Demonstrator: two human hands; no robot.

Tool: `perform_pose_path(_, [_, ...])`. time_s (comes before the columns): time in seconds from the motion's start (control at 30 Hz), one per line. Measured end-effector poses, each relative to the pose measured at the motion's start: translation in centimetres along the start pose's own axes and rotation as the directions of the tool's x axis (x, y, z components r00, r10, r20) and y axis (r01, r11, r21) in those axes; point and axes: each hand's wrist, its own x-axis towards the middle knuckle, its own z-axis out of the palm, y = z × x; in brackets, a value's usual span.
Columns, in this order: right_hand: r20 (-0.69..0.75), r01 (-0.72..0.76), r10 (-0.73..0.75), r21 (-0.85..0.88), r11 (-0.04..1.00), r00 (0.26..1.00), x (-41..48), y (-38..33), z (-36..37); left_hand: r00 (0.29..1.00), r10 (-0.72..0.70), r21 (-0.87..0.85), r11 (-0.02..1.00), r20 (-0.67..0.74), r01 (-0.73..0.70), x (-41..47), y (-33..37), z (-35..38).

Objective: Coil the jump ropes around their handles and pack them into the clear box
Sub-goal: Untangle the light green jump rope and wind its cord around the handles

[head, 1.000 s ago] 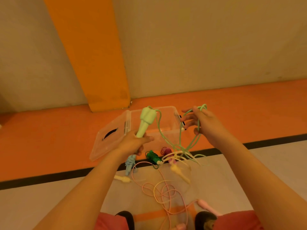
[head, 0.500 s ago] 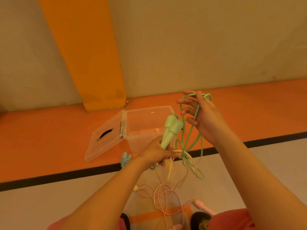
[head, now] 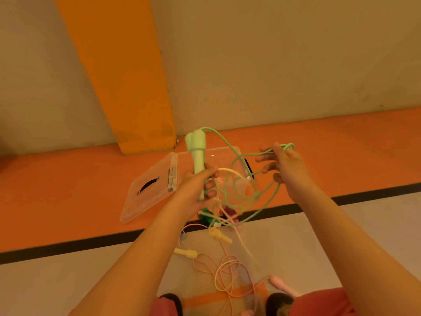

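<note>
Right now our left hand [head: 200,185] is clamped around the two green handles [head: 196,147], held side by side and upright above the near left corner of the clear box [head: 218,153]. Our right hand [head: 287,165] is off to the right, fingers partly curled, with loops of the green rope [head: 287,146] hooked over them and pinched under the thumb. The rest of that rope hangs in slack bends between the hands and down over the box. The box itself sits open on the orange floor [head: 68,190], its lid [head: 157,201] folded out to the left.

We judge the rope to be light, thin and floppy, with some spring, so loose turns will likely slide off unless they are kept taut. The handles look stiff and are the sure place to hold. The rope is best fed from close to them, one turn at a time.

A pale yellow rope [head: 230,171] seems snagged in the green loops and may lift with them. Its handle [head: 218,234] and a pink rope [head: 227,270] lie tangled on the floor nearer to us.
</note>
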Motion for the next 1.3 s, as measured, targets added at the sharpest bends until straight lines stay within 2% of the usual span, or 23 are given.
perform_pose_path(0.1, [-0.001, 0.020, -0.020, -0.126, 0.992, 1.000, -0.1, 0.7, 0.3, 0.999, 0.012, -0.124, 0.992, -0.037, -0.016, 0.3, 1.1, -1.0])
perform_pose_path(0.17, [-0.020, 0.037, -0.041, -0.182, 0.983, 0.999, 0.0, 1.2, 0.2, 0.995, 0.038, -0.140, 0.989, -0.089, -0.050, 0.7, 1.7, -2.0])
perform_pose_path(0.33, [-0.115, 0.036, -0.061, -0.212, 0.977, 0.992, 0.8, 1.8, -1.0, 0.961, 0.087, -0.183, 0.973, -0.264, -0.138, 1.0, 3.3, -4.7])
perform_pose_path(0.4, [-0.111, 0.041, -0.062, -0.180, 0.983, 0.992, 0.6, 1.3, -1.3, 0.946, 0.103, -0.068, 0.989, -0.308, -0.130, 1.0, 3.4, -5.7])
perform_pose_path(0.5, [-0.066, 0.079, -0.086, -0.104, 0.991, 0.994, 0.0, 0.3, -1.0, 0.948, 0.091, 0.164, 0.986, -0.304, -0.042, 0.9, 2.8, -6.7])
perform_pose_path(0.63, [-0.022, 0.140, -0.140, 0.005, 0.990, 0.990, -0.8, -1.0, -0.2, 0.937, 0.086, 0.428, 0.901, -0.339, 0.073, 0.8, 1.6, -6.8])
perform_pose_path(0.83, [0.004, 0.127, -0.128, 0.098, 0.987, 0.992, -1.5, -2.3, 0.1, 0.963, 0.023, 0.540, 0.832, -0.269, 0.131, 0.4, 0.9, -6.1])
perform_pose_path(0.97, [0.055, 0.104, -0.112, 0.126, 0.987, 0.992, -1.8, -2.7, -0.2, 0.981, 0.010, 0.460, 0.884, -0.193, 0.082, 0.1, 0.9, -5.0])
perform_pose_path(1.07, [0.061, 0.117, -0.127, 0.151, 0.982, 0.990, -1.9, -3.0, -0.4, 0.981, 0.015, 0.463, 0.883, -0.191, 0.077, -0.1, 0.8, -4.4])
perform_pose_path(1.3, [0.101, 0.146, -0.166, 0.185, 0.972, 0.981, -2.3, -3.5, -0.4, 0.969, -0.094, 0.643, 0.732, -0.229, 0.223, -0.9, -0.1, -4.2])
